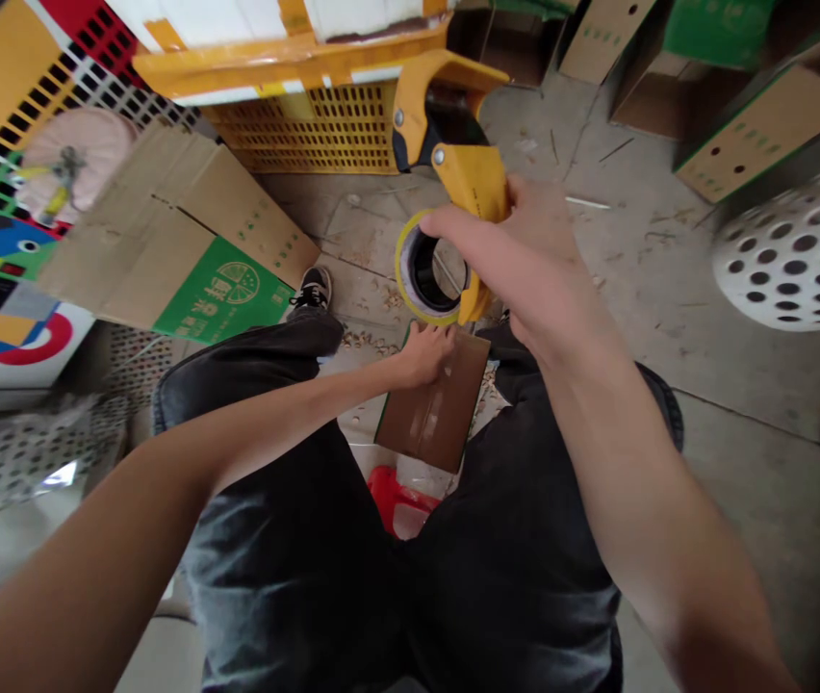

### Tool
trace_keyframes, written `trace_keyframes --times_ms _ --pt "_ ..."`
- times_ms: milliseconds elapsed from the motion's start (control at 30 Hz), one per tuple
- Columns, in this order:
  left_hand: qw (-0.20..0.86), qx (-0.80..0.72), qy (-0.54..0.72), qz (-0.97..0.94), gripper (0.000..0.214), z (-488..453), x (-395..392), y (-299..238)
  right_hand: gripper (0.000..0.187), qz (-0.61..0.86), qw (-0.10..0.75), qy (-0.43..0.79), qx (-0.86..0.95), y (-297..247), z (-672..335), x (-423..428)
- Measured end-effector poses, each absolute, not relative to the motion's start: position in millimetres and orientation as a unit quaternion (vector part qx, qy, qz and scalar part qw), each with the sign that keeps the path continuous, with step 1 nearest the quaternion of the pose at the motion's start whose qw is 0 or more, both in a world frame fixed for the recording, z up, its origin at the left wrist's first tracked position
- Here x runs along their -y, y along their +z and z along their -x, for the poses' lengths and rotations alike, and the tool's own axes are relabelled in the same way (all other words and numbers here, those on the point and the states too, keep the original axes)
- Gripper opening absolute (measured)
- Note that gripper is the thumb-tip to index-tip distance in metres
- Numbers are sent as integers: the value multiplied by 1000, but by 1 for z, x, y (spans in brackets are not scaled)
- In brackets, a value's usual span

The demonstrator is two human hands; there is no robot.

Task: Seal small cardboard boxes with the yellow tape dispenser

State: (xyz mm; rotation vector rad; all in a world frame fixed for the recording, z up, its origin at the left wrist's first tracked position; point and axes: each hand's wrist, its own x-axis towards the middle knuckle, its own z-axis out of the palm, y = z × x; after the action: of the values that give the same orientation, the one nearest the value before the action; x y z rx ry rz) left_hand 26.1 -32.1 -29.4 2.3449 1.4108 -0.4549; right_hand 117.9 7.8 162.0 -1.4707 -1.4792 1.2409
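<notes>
My right hand (532, 250) grips a yellow tape dispenser (478, 183) and holds it up above the box between my legs. A roll of tape (408, 269) sits on the dispenser, with my thumb by its upper rim. Below it, my left hand (425, 356) rests on the far end of a brown cardboard box (428, 419), fingers apart and bent near its edge. Shiny clear tape (433, 423) runs along the middle of the box. Part of the box's far edge is hidden by my hand and the tape roll.
At the left stands a larger green and brown carton (193, 250). Ahead are a yellow plastic crate (309, 130) and white foam boxes (222, 24). Open cartons (763, 135) and a white perforated basket (807, 250) lie right. Something red (385, 496) shows under the box.
</notes>
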Motion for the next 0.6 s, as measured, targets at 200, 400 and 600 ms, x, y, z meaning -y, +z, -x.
trace_keyframes --times_ms 200,400,600 --pt "163 -498 -188 -831 74 -32 31 -18 25 574 344 480 566 156 -119 -10" --pt "163 -448 -175 -861 44 -40 43 16 26 572 339 478 574 157 -119 -10" --pt "217 -418 -133 -872 25 -44 53 38 27 576 336 470 578 156 -116 -10"
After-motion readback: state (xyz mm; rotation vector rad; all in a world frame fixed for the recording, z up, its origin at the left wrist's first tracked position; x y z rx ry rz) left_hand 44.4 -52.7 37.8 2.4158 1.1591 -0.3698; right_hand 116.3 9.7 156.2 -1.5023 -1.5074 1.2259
